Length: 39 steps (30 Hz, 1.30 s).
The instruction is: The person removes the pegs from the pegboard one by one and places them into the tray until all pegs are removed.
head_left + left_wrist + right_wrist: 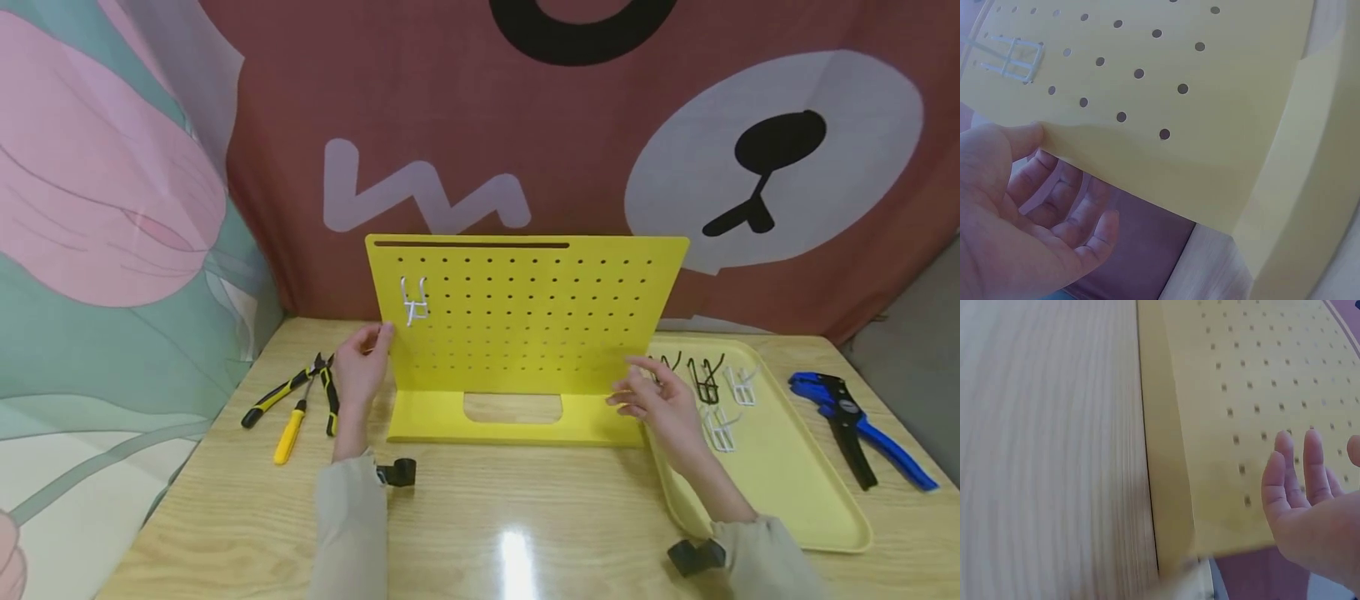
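Note:
A yellow pegboard (525, 325) stands upright on its folded base, facing me. One white wire hook (415, 302) hangs in the holes near its upper left corner. My left hand (362, 367) grips the board's left edge, thumb (1025, 139) on the front face and the other fingers curled behind. Before the board's lower right side is my right hand (660, 404), fingers loosely spread and holding nothing. A yellow tray (795, 483) lies under and beyond that hand, with black wire hooks (705, 382) and white wire hooks (720, 429) on it.
Left of the board lie pliers with yellow and black handles (277, 400) and a yellow-handled screwdriver (290, 435). A blue and black wire stripper (855, 425) is on the right, beyond the tray. Behind the wooden table (480, 508) hangs a printed curtain (450, 108).

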Each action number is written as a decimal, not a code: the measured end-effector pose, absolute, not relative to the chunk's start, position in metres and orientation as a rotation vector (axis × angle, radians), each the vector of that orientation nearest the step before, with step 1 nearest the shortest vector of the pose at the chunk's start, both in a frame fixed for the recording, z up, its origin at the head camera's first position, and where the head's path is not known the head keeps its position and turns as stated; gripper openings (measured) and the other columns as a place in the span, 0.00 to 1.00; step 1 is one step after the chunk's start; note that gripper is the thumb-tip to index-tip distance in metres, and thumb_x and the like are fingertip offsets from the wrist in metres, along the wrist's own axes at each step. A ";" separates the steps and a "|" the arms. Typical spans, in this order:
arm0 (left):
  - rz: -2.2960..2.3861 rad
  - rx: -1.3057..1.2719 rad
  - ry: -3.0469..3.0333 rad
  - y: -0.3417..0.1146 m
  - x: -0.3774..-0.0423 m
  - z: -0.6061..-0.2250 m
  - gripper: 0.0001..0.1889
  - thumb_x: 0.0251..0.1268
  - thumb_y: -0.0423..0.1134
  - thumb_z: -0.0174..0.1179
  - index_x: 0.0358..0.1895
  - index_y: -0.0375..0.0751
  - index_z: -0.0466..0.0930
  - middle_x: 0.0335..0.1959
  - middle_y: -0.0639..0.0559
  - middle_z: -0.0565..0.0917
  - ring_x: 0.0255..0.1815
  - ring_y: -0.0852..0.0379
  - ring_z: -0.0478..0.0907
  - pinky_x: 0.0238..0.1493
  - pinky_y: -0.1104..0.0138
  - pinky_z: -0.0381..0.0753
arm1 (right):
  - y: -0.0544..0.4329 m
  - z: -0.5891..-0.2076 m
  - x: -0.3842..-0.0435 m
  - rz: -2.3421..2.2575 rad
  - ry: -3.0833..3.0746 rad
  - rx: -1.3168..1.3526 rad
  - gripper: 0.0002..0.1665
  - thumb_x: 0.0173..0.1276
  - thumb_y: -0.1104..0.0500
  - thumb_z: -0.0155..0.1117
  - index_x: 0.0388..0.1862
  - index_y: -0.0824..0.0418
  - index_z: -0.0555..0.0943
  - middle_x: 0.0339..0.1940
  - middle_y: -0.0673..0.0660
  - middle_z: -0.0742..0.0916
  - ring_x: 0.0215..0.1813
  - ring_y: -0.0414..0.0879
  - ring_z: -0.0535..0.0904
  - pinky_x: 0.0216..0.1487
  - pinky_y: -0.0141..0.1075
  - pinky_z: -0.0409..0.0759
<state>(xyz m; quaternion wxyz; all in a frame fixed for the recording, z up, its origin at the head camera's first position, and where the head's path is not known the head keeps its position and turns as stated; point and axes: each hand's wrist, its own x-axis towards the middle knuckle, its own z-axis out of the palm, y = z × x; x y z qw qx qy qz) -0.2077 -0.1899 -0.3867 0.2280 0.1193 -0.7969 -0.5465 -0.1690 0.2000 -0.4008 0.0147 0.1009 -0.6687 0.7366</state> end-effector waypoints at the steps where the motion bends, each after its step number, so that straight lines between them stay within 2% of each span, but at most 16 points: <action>1: -1.509 0.324 -2.194 -0.189 -0.208 -0.387 0.18 0.68 0.48 0.59 0.45 0.35 0.84 0.40 0.40 0.85 0.41 0.52 0.79 0.42 0.69 0.75 | 0.194 -0.401 -0.170 2.300 -2.084 0.307 0.24 0.75 0.55 0.53 0.63 0.68 0.68 0.34 0.51 0.88 0.37 0.46 0.86 0.39 0.36 0.83; 6: -1.513 0.315 -2.204 -0.188 -0.208 -0.387 0.18 0.68 0.48 0.58 0.45 0.35 0.84 0.40 0.40 0.85 0.40 0.53 0.79 0.41 0.70 0.75 | 0.168 -0.402 -0.175 2.363 -2.064 0.282 0.30 0.75 0.52 0.54 0.65 0.73 0.65 0.36 0.51 0.88 0.41 0.48 0.86 0.43 0.38 0.83; 12: -1.513 0.326 -2.206 -0.190 -0.208 -0.390 0.18 0.68 0.49 0.59 0.45 0.35 0.84 0.40 0.40 0.85 0.41 0.52 0.80 0.41 0.71 0.74 | 0.134 -0.398 -0.181 2.393 -2.070 0.278 0.28 0.73 0.55 0.57 0.64 0.72 0.67 0.37 0.51 0.88 0.43 0.51 0.86 0.45 0.41 0.82; 23: -1.525 0.327 -2.211 -0.190 -0.209 -0.389 0.19 0.68 0.50 0.58 0.45 0.35 0.84 0.42 0.39 0.84 0.44 0.49 0.79 0.44 0.65 0.74 | 0.077 -0.384 -0.186 2.376 -2.111 0.449 0.23 0.72 0.61 0.58 0.63 0.68 0.71 0.45 0.68 0.85 0.43 0.56 0.84 0.48 0.55 0.78; 28: -1.505 0.321 -2.205 -0.189 -0.209 -0.388 0.19 0.68 0.50 0.57 0.44 0.35 0.84 0.40 0.40 0.84 0.41 0.52 0.79 0.42 0.69 0.74 | 0.064 -0.381 -0.186 2.347 -2.136 0.515 0.21 0.72 0.63 0.58 0.61 0.69 0.72 0.45 0.72 0.84 0.43 0.62 0.83 0.44 0.50 0.81; 31: -1.511 0.317 -2.203 -0.189 -0.209 -0.389 0.18 0.68 0.49 0.58 0.43 0.36 0.84 0.37 0.41 0.84 0.37 0.57 0.78 0.39 0.72 0.73 | 0.056 -0.379 -0.187 2.330 -2.158 0.533 0.21 0.71 0.63 0.58 0.61 0.68 0.72 0.45 0.72 0.84 0.42 0.61 0.84 0.44 0.50 0.82; 33: -1.518 0.314 -2.208 -0.188 -0.208 -0.389 0.18 0.68 0.49 0.58 0.43 0.36 0.84 0.36 0.42 0.84 0.35 0.59 0.76 0.38 0.72 0.72 | 0.048 -0.375 -0.187 2.317 -2.174 0.540 0.21 0.71 0.62 0.59 0.61 0.66 0.73 0.45 0.70 0.85 0.42 0.59 0.84 0.46 0.54 0.80; 36: -1.533 0.315 -2.217 -0.189 -0.207 -0.387 0.18 0.68 0.50 0.58 0.44 0.36 0.84 0.35 0.42 0.83 0.35 0.58 0.75 0.39 0.70 0.71 | 0.033 -0.366 -0.190 2.286 -2.199 0.601 0.22 0.70 0.62 0.59 0.62 0.63 0.73 0.45 0.66 0.86 0.43 0.59 0.83 0.44 0.49 0.81; 39: -1.533 0.324 -2.227 -0.192 -0.206 -0.386 0.20 0.68 0.52 0.57 0.45 0.37 0.84 0.36 0.40 0.83 0.36 0.57 0.75 0.40 0.68 0.71 | 0.014 -0.357 -0.193 2.293 -2.178 0.706 0.24 0.71 0.63 0.58 0.65 0.62 0.70 0.45 0.68 0.85 0.44 0.64 0.81 0.42 0.43 0.82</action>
